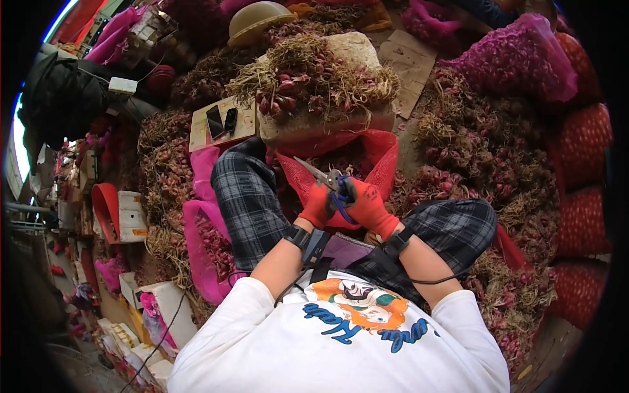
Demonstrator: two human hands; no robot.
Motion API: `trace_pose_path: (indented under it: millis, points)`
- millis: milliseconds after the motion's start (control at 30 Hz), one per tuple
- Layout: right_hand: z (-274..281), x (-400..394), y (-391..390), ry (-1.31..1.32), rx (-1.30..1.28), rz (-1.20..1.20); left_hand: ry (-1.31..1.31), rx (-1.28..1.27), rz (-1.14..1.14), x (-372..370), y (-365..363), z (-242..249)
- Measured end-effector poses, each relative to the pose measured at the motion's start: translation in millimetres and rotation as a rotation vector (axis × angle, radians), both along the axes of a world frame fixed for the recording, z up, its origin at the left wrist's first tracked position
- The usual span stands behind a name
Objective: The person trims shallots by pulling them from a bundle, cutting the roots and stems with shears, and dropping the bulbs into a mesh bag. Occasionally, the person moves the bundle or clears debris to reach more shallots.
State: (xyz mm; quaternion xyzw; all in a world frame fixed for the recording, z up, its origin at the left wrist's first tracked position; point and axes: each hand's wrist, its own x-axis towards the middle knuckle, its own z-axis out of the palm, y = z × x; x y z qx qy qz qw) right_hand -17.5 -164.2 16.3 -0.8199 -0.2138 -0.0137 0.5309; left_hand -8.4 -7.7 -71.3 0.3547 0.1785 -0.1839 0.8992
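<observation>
My right hand (pixel 368 203), in a red and grey glove, is closed around the blue handles of a pair of scissors (pixel 322 173). The blades point up and to the left. Close beside it, my left hand (pixel 317 207), also gloved, is curled with its fingers near the scissors' pivot; what it holds, if anything, is hidden. Both hands are above the near edge of an open red mesh bag (pixel 382 152) between my knees. Shallots with dry stalks (pixel 308 77) are heaped on a block just beyond the bag.
Piles of shallots (pixel 458 150) spread on both sides. A phone (pixel 215 122) lies on a board (pixel 246 118) to the left. Pink mesh bags (pixel 511 59) and stacked full red sacks (pixel 583 223) stand at the right. A tan bowl-shaped hat (pixel 259 21) sits at the back.
</observation>
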Motion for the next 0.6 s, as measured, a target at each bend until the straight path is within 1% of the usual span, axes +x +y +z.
trace_pose_path:
  millis: [33,67,100,133,167,233,300,333,367,433,467,500,533,600]
  points:
    - [0.7,-0.6,0.6,0.036,0.058,0.027,-0.217,0.036,-0.12,5.2,7.3,1.4]
    - [-9.2,5.2,-1.1,0.181,0.204,-0.059,-0.211,0.082,-0.084,8.0,7.8,1.4]
    - [-28.3,12.2,-4.7,0.332,0.351,-0.144,-0.199,0.131,-0.045,6.3,2.2,35.8]
    - [-39.7,17.2,-9.3,0.487,0.498,-0.23,-0.184,0.182,-0.007,4.3,0.4,56.6]
    - [-37.8,23.5,-17.9,0.56,0.555,-0.251,-0.155,0.148,0.002,5.7,3.2,58.4]
    - [-25.4,33.8,-36.0,0.697,0.667,-0.302,-0.315,0.306,-0.009,5.1,4.9,53.1]
    - [-16.6,29.1,-31.4,0.532,0.594,-0.238,-0.303,0.278,-0.028,8.3,3.5,48.1]
    - [-12.2,26.1,-27.2,0.453,0.554,-0.202,-0.207,0.178,-0.036,9.9,5.7,46.0]
    - [-6.0,23.2,-24.4,0.328,0.412,-0.167,-0.11,0.081,-0.04,9.5,8.4,43.6]
    - [6.1,18.8,-16.4,0.079,0.135,-0.09,-0.629,0.891,-0.21,1.6,12.1,50.7]
    - [7.5,18.4,-11.8,0.019,0.097,-0.072,-0.884,1.3,-0.297,-1.5,13.8,53.3]
    - [8.7,18.8,-8.3,-0.043,0.059,-0.055,-0.952,1.15,-0.304,0.4,15.0,48.7]
    - [9.2,19.0,-6.7,-0.105,0.019,-0.04,-0.663,0.779,-0.277,-1.2,15.5,44.4]
    - [-0.3,19.6,-4.7,-0.106,-0.049,-0.037,-0.085,0.039,-0.199,-5.1,15.6,39.3]
